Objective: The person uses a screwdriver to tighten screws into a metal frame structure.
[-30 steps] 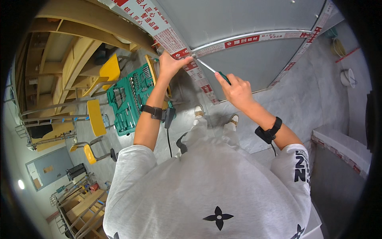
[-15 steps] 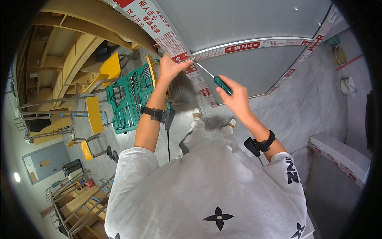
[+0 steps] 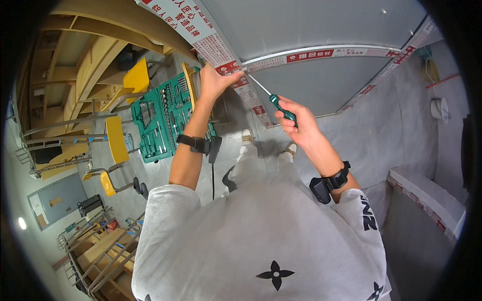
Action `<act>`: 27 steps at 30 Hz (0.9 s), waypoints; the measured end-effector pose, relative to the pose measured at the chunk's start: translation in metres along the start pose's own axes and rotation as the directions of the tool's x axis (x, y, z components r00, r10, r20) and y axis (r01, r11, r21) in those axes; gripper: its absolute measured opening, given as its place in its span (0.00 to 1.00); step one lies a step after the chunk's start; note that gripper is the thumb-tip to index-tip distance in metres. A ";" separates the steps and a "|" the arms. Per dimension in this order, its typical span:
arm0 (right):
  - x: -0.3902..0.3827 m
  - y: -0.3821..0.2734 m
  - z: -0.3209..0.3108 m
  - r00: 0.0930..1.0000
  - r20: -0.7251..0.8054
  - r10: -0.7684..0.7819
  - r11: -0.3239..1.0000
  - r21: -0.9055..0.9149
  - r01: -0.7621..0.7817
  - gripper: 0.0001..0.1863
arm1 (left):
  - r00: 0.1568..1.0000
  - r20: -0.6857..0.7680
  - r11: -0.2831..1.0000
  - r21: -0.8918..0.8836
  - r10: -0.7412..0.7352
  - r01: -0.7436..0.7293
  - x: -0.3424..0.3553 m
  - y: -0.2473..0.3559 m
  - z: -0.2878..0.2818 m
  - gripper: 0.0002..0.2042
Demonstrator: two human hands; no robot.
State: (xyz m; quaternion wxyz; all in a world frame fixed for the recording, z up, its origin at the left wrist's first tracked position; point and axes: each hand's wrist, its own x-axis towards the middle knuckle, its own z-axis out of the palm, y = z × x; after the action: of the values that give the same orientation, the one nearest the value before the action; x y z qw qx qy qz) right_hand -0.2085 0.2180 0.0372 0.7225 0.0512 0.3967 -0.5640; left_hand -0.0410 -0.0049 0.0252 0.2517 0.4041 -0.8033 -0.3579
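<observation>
A grey panel door [image 3: 321,85] stands in front of me, its metal frame [image 3: 261,116] wrapped in red and white protective film. My left hand [image 3: 215,83] grips the frame's left edge; the thumb lies across the front by the crossbar joint, while the fingers are mostly hidden behind the edge. In my right hand [image 3: 304,122] is a screwdriver [image 3: 275,101] with a dark green handle, held with the fingers curled round it. Its thin shaft slants up and left, and the tip meets the frame beside my left thumb. Whether a screw sits there is too small to tell.
An open green tool case [image 3: 156,125] with sockets and wrenches lies at left, near yellow chairs [image 3: 116,140]. Wooden bunk frames [image 3: 95,70] stand beyond. A low ledge [image 3: 427,198] is at right, with a white bucket [image 3: 440,109] farther off.
My right hand has turned on the screwdriver handle, and more curled fingers now show. The tip stays by my left thumb. My left hand keeps its hold.
</observation>
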 end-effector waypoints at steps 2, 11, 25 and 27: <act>-0.001 0.010 -0.006 1.000 0.003 -0.014 0.998 0.053 0.014 0.23 | 1.000 0.004 1.000 -0.001 0.028 -0.028 -0.001 0.003 -0.001 0.19; -0.010 0.024 0.004 0.434 0.736 -0.519 -0.751 -0.635 0.179 0.31 | 0.995 -0.027 0.996 -0.004 0.093 -0.094 -0.003 -0.008 -0.002 0.19; -0.004 0.009 0.002 0.995 -0.050 -0.092 0.991 -0.100 0.087 0.19 | 0.998 0.016 0.996 -0.065 0.054 -0.053 -0.001 -0.007 0.000 0.18; -0.007 0.006 0.005 0.941 -0.112 -0.319 0.865 -0.440 0.241 0.17 | 0.997 -0.003 0.997 -0.019 0.078 -0.078 -0.001 -0.007 0.002 0.19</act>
State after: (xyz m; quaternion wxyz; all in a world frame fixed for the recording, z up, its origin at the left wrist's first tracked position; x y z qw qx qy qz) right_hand -0.2012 0.2236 0.0427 0.5874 -0.1127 0.5758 -0.5574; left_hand -0.0386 -0.0061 0.0181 0.2703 0.3703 -0.8148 -0.3548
